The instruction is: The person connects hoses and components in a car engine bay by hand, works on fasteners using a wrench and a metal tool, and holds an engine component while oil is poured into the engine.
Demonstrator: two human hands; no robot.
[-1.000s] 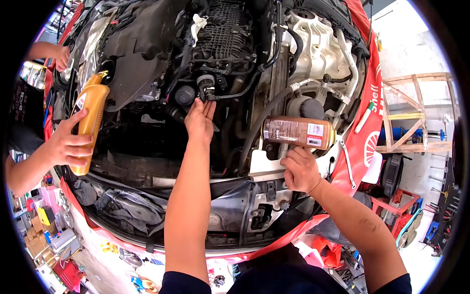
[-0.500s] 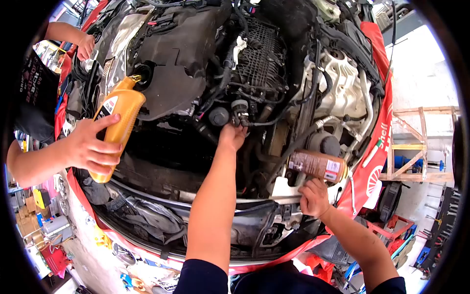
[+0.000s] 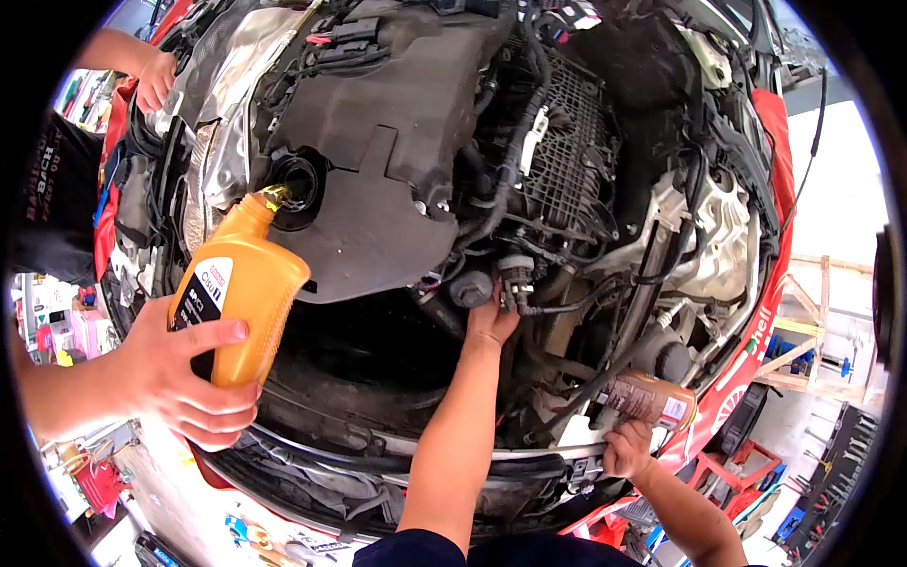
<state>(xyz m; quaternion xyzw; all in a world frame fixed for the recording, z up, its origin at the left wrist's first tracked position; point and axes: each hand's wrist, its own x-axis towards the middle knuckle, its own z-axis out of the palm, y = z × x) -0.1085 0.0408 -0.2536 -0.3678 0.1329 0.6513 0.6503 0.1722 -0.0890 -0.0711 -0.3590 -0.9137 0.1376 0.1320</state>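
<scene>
My left hand [image 3: 493, 321] reaches into the engine bay beside a hose connector [image 3: 516, 279] and a round black cap [image 3: 470, 289]; its fingertips are hidden behind the connector. My right hand [image 3: 627, 448] rests at the front edge with curled fingers, just below a brown spray can [image 3: 650, 399] that lies on its side; what the fingers hold, if anything, is hidden. On the left, a co-worker's hand [image 3: 194, 378] grips a yellow oil bottle [image 3: 248, 288], tilted so that its mouth is at the round opening [image 3: 298, 187] in the black engine cover [image 3: 378, 161], with golden liquid at the mouth.
The co-worker's other hand [image 3: 156, 79] rests at the car's far left edge. A red fender cover [image 3: 770, 312] lines the right side. Beyond it stand a wooden frame [image 3: 820, 312] and a red metal rack [image 3: 727, 487]. A dark cloth [image 3: 350, 493] lies along the front.
The view has shifted left, so the engine bay appears farther right. The co-worker's bottle appears larger and closer. My hands stay by the connector and the can.
</scene>
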